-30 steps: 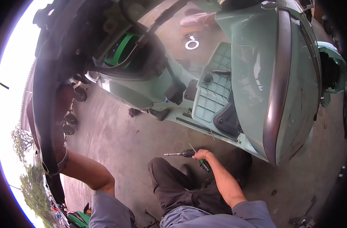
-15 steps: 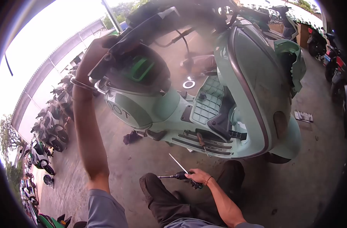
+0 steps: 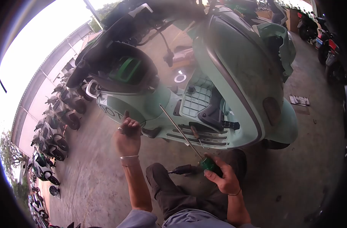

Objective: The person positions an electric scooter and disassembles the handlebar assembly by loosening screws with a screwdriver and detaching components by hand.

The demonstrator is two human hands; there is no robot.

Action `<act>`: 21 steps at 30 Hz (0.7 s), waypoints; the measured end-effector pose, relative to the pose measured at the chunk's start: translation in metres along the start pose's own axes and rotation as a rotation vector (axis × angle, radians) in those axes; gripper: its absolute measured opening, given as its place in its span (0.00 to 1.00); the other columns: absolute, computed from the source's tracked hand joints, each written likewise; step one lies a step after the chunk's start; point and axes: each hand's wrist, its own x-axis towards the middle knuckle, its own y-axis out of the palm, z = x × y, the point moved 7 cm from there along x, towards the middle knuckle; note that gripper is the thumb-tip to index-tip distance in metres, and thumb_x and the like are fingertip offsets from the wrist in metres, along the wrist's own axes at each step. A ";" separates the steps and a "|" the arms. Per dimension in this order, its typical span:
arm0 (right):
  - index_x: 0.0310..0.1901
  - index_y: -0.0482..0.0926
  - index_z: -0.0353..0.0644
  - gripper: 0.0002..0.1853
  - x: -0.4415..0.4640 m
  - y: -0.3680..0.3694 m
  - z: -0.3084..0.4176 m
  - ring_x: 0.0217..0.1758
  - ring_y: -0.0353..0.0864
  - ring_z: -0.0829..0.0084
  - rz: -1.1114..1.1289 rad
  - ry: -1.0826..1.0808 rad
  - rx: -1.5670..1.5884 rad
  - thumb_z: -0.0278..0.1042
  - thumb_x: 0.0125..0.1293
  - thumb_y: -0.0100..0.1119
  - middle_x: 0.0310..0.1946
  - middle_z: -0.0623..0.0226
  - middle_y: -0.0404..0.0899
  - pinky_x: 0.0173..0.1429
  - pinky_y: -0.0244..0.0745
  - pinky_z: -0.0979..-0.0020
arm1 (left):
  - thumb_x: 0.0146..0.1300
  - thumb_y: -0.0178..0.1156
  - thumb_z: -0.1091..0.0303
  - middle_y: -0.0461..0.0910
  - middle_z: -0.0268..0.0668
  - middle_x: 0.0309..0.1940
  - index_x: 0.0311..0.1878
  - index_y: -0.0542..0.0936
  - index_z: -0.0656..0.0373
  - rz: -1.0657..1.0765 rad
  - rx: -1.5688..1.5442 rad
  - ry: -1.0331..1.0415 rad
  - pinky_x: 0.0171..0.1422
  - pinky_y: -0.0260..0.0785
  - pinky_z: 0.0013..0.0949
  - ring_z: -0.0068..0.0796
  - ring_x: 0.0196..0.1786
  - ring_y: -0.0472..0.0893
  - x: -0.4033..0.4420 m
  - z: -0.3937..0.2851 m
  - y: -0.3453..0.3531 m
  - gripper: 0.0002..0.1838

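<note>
My right hand (image 3: 223,176) is closed around the green handle of a long screwdriver (image 3: 181,131), whose shaft slants up and left in front of the scooter. My left hand (image 3: 128,135) is raised beside the lower edge of the mint-green scooter (image 3: 234,76); its fingers are loosely bent, one of them pointing up, and I see nothing held. A dark power driver (image 3: 183,170) with a metal bit rests low between my knees. On the scooter's slotted footboard lies a second screwdriver (image 3: 195,132) with a brownish handle.
The scooter's storage bucket (image 3: 124,70) under the seat area is dark with a green label. A flat printed packet (image 3: 299,100) lies on the concrete floor at right. Parked motorbikes (image 3: 48,140) line the left side, with more (image 3: 325,49) at the far right.
My left hand has come down from the scooter's upper left end. My right hand has risen with the screwdriver, and the power driver is out of it. The view has shifted slightly.
</note>
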 end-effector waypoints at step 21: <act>0.63 0.77 0.37 0.23 0.022 -0.004 -0.008 0.45 0.85 0.73 -0.232 -0.199 -0.165 0.27 0.65 0.64 0.44 0.58 0.85 0.52 0.77 0.72 | 0.76 0.46 0.70 0.68 0.46 0.70 0.72 0.62 0.68 0.225 0.047 -0.183 0.75 0.61 0.41 0.43 0.72 0.68 0.014 0.095 0.114 0.24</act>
